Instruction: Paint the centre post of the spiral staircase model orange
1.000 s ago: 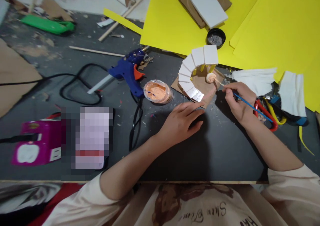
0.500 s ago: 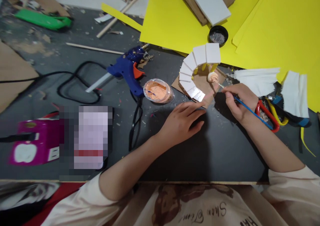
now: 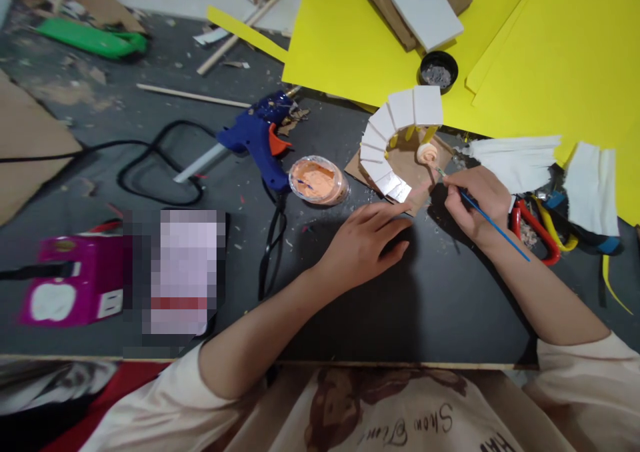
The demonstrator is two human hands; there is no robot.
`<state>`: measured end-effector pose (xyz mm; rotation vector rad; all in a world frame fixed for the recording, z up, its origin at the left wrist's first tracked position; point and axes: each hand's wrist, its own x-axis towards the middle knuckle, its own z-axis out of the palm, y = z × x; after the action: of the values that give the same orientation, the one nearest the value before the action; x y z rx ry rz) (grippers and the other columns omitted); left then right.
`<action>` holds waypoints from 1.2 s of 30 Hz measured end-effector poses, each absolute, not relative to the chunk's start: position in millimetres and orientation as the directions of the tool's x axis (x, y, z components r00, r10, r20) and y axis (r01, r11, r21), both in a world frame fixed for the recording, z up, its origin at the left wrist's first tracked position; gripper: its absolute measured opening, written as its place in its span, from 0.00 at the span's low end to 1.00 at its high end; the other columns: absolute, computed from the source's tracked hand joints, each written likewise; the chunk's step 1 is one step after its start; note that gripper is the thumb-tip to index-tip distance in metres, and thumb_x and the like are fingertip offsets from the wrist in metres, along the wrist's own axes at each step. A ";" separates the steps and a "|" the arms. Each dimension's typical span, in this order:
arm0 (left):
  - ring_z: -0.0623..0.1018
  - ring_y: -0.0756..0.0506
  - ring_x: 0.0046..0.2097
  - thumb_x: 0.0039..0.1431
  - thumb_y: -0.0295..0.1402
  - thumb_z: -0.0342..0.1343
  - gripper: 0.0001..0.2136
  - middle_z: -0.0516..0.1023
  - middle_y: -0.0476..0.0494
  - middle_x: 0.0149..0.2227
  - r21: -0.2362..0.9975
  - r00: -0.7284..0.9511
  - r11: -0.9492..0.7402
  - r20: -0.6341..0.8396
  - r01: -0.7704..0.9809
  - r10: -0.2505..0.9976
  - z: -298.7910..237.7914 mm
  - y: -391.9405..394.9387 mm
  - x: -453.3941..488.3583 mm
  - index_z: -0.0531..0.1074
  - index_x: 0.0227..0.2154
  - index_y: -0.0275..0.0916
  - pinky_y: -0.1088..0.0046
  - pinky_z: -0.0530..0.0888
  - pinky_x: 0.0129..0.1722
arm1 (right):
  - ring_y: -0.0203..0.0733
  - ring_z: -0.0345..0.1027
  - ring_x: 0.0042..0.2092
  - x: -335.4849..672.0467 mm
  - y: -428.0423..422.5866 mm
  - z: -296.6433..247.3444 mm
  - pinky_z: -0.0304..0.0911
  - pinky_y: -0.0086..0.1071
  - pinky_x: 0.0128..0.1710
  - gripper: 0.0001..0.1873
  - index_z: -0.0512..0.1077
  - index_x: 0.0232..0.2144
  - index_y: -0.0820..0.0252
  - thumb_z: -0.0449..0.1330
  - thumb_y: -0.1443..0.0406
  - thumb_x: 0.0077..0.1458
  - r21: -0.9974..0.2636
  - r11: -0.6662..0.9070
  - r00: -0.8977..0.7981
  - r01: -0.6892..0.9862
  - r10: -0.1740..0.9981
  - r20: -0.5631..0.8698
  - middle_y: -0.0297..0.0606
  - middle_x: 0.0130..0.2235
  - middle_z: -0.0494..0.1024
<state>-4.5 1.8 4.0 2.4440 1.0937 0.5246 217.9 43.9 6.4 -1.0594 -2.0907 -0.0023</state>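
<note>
A small model of curved white stairs (image 3: 387, 139) stands on a brown cardboard base (image 3: 407, 165) on the dark table. My right hand (image 3: 475, 202) is closed on a thin blue-handled brush (image 3: 495, 229). The brush tip touches a small peach-coloured round piece (image 3: 426, 152) beside the stairs. My left hand (image 3: 363, 242) lies flat with its fingers stretched out, and the fingertips press the near corner of the cardboard base. An open pot of peach paint (image 3: 317, 180) sits just left of the model.
A blue glue gun (image 3: 257, 139) with a black cord lies left of the pot. Yellow sheets (image 3: 550, 59), white foam pieces (image 3: 423, 5) and a small black cup (image 3: 437, 72) lie behind. Red and yellow tools (image 3: 537, 229) are at right, a magenta box (image 3: 70, 285) at left.
My right hand shifted slightly and the brush handle tilted more steeply. My left hand stayed where it was.
</note>
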 end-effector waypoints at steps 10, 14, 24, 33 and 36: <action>0.74 0.40 0.52 0.63 0.34 0.49 0.13 0.74 0.38 0.54 0.498 0.621 -0.632 0.216 0.594 0.753 1.7 1.4 -4.4 0.71 0.47 0.36 0.59 0.70 0.52 | 0.39 0.71 0.31 219.3 45.9 5.6 0.68 0.33 0.31 0.07 0.69 0.35 0.55 0.56 0.72 0.54 -0.312 0.699 -0.389 0.643 0.649 0.654 0.36 0.30 0.78; 0.73 0.40 0.53 0.63 0.34 0.49 0.13 0.73 0.38 0.55 0.513 0.624 -0.615 0.182 0.599 0.760 2.1 2.2 -4.5 0.71 0.47 0.37 0.58 0.70 0.53 | 0.40 0.73 0.34 219.7 45.6 4.1 0.69 0.35 0.35 0.09 0.70 0.38 0.55 0.55 0.71 0.55 -0.305 0.700 -0.392 0.646 0.647 0.654 0.37 0.33 0.79; 0.74 0.39 0.52 0.63 0.34 0.50 0.12 0.74 0.38 0.55 0.511 0.625 -0.632 0.216 0.583 0.750 0.5 3.1 -4.3 0.71 0.45 0.35 0.58 0.71 0.51 | 0.41 0.74 0.34 219.4 44.9 6.5 0.70 0.35 0.35 0.09 0.72 0.33 0.56 0.55 0.72 0.53 -0.407 0.620 -0.274 0.670 0.717 0.642 0.37 0.32 0.79; 0.74 0.40 0.52 0.62 0.33 0.50 0.12 0.74 0.38 0.54 0.508 0.622 -0.643 0.242 0.573 0.745 -1.3 2.7 -4.3 0.71 0.46 0.36 0.59 0.71 0.51 | 0.35 0.73 0.31 201.8 32.2 17.9 0.69 0.28 0.31 0.03 0.72 0.34 0.56 0.60 0.66 0.55 -0.718 0.450 -0.048 0.531 0.862 0.504 0.33 0.33 0.78; 0.74 0.40 0.52 0.62 0.33 0.50 0.12 0.75 0.38 0.52 0.505 0.619 -0.652 0.262 0.566 0.741 -0.4 3.1 -4.1 0.71 0.46 0.36 0.60 0.71 0.51 | 0.35 0.75 0.36 179.9 34.0 36.4 0.70 0.27 0.37 0.04 0.75 0.33 0.56 0.59 0.66 0.56 -0.784 0.441 -0.141 0.437 0.894 0.425 0.32 0.34 0.80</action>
<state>-4.1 3.1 -0.4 2.4711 1.0441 0.6448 179.9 34.0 36.4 -1.1484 -1.7560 0.6110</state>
